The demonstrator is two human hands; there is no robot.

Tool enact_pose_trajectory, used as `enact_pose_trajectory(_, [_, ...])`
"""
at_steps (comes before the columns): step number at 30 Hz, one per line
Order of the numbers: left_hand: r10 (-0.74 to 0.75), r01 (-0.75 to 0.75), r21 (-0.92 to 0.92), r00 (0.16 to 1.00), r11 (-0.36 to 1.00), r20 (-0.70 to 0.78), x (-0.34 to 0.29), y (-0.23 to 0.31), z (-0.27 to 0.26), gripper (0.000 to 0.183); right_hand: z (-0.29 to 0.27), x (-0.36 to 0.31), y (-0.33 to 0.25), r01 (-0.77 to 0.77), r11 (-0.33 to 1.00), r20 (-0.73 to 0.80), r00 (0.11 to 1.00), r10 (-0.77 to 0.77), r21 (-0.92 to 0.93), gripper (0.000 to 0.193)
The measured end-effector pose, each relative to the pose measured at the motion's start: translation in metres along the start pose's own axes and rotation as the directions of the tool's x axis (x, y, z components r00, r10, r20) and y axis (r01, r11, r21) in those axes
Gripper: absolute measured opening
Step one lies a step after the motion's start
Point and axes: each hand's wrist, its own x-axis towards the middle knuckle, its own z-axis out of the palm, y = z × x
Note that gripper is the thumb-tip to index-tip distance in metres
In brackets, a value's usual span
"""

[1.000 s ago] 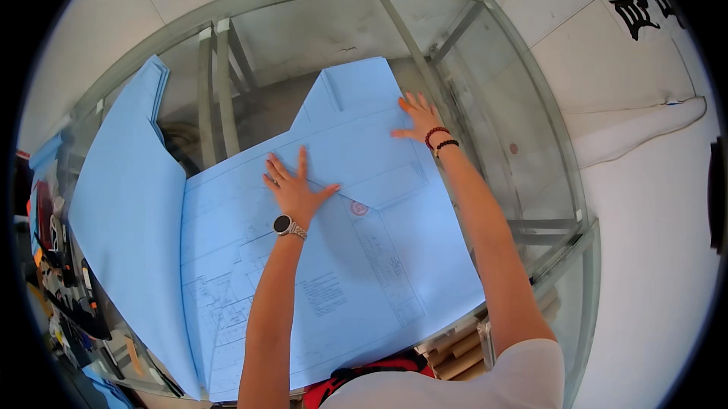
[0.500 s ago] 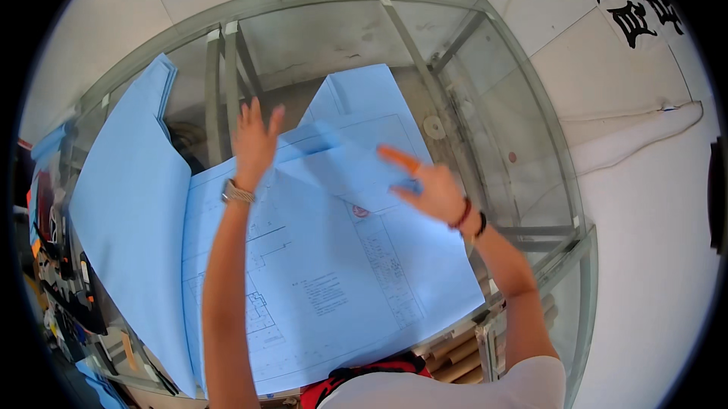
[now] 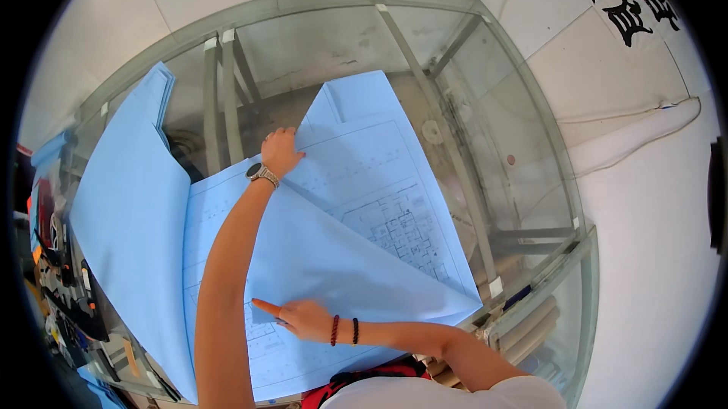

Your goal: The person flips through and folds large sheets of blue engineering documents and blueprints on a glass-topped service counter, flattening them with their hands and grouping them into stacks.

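Observation:
Large blue drawing sheets, printed with floor plans, are spread over a glass-topped table. My right hand, an orange finger cover on one finger, pinches the corner of the top sheet near the front. That sheet is folded over diagonally, its plain back showing and another plan exposed to its right. At the sheets' far edge lies my left hand, pressing down with its thumb apart from the fingers; the fingertips are partly hard to make out. A watch is on the left wrist.
A folded stack of blue paper stands at the left. Tools and other clutter lie farther left. The table's metal frame rims the glass, with rolled tubes below at the right and a white wall behind.
My right hand has swept from the right side to the near left, drawing the sheet's corner over. My left hand has come down onto the far edge, slightly to the right.

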Motion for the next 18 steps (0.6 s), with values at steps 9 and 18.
enact_pose_trajectory(9, [0.14, -0.117, -0.23, 0.987, 0.966, 0.085, -0.027, -0.028, -0.037, 0.031, -0.121, -0.042, -0.029, 0.165, 0.928, -0.131, 0.983, -0.128, 0.334, 0.055])
enact_pose_trajectory(18, [0.596, -0.599, -0.106, 0.8, 0.793, -0.061, -0.12, -0.069, -0.069, 0.026, -0.336, -0.009, 0.106, -0.114, 0.961, -0.561, 0.826, -0.05, -0.253, 0.04])
